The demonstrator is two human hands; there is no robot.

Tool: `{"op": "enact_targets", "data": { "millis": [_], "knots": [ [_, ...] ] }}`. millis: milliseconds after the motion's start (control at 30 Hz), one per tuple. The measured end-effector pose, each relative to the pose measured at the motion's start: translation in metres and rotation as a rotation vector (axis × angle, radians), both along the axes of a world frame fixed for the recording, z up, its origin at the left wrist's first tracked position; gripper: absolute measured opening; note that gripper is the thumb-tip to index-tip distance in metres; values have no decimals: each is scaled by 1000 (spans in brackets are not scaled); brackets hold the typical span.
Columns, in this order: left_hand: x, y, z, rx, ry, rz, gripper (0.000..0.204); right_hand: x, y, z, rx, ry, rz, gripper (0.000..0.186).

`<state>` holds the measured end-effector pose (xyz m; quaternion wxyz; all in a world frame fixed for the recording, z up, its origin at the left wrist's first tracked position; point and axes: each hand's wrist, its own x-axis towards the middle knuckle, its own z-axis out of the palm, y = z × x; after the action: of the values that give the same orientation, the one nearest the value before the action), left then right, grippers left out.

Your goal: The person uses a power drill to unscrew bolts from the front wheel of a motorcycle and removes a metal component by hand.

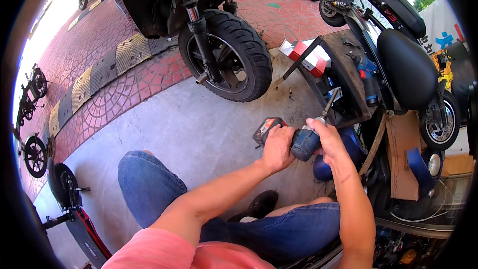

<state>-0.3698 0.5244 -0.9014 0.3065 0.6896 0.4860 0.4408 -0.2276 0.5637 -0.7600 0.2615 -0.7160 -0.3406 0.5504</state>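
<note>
My left hand [279, 147] is closed round the handle of a blue and black power driver [304, 145], just beside its red and black battery [264, 132]. My right hand [326, 139] grips the driver's front end, where a long metal bit [331, 103] points up and away from me. Beyond the driver, a black front wheel [254, 65] hangs on a fork [201, 45] from a dark scooter body, with a short metal piece jutting out at the axle. A few small loose bolts [290, 91] lie on the concrete floor to the right of the wheel.
A metal stand [331, 45] at right holds a red-white box [303, 57] and blue power tool [368, 79]. A black seat [401, 69], cardboard [403, 164] and blue panel [323, 169] crowd the right. A folded kick scooter [84, 229] lies lower left; speed-bump strips [129, 52] border red paving.
</note>
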Motion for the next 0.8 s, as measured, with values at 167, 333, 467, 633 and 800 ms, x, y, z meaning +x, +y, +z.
{"op": "enact_targets", "data": {
  "millis": [167, 333, 467, 633, 800],
  "knots": [
    [-38, -6, 18, -149, -199, 34, 27, 15, 25, -23, -7, 188, -160, 56],
    [-78, -36, 23, -316, -263, 205, 22, 16, 77, -61, 172, 363, -365, 42],
    [-128, -57, -4, -585, -928, 382, 28, 5, 99, -70, 244, 278, -417, 35],
    [-205, -45, -30, -735, -1264, 596, 35, -43, 101, -63, 419, 157, -129, 31],
    [-228, -26, -49, -716, -1373, 642, 37, -83, 100, -53, 571, 159, 12, 22]
  ]
}}
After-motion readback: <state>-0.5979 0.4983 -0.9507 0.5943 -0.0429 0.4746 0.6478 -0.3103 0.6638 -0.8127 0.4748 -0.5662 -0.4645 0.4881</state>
